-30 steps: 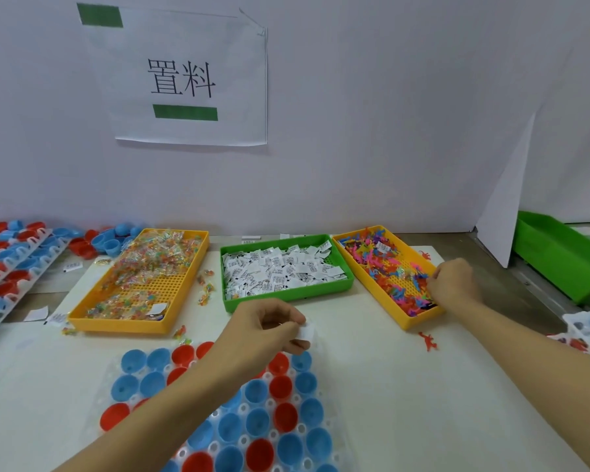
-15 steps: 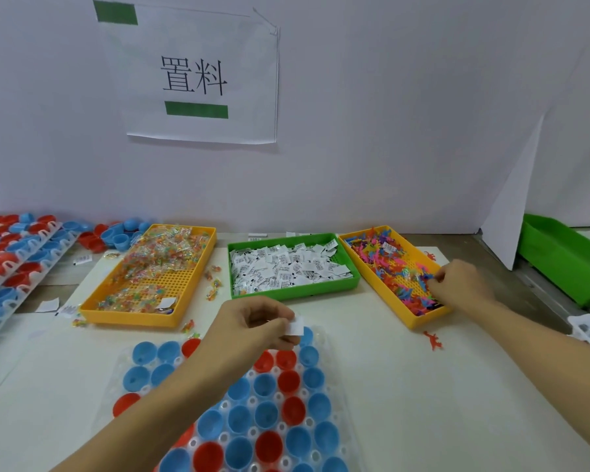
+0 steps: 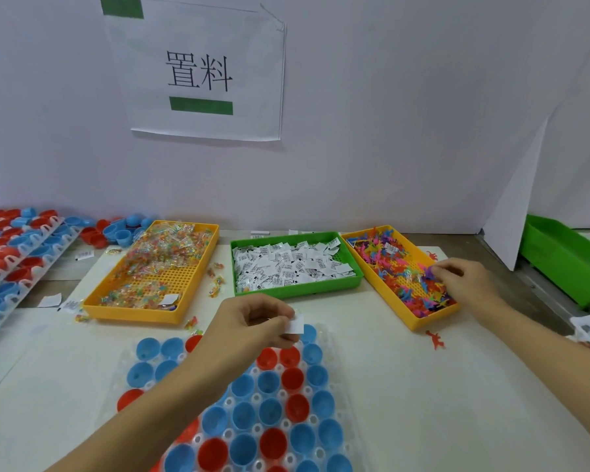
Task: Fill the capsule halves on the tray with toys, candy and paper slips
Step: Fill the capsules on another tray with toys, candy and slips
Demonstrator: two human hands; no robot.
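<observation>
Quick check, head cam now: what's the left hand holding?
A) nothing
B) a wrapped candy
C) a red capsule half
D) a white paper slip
D: the left hand pinches a small white paper slip over the far edge of the capsule tray, while the right hand is at the yellow toy bin.

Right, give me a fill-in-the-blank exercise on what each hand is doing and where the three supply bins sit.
1. The left hand pinches a white ____ above the capsule tray.
2. The right hand reaches into the yellow bin that holds the small ____.
3. The bin of paper slips is coloured ____.
4. The bin of candy stands on the ____ end of the row of three.

Missing words: paper slip; toys; green; left
</observation>
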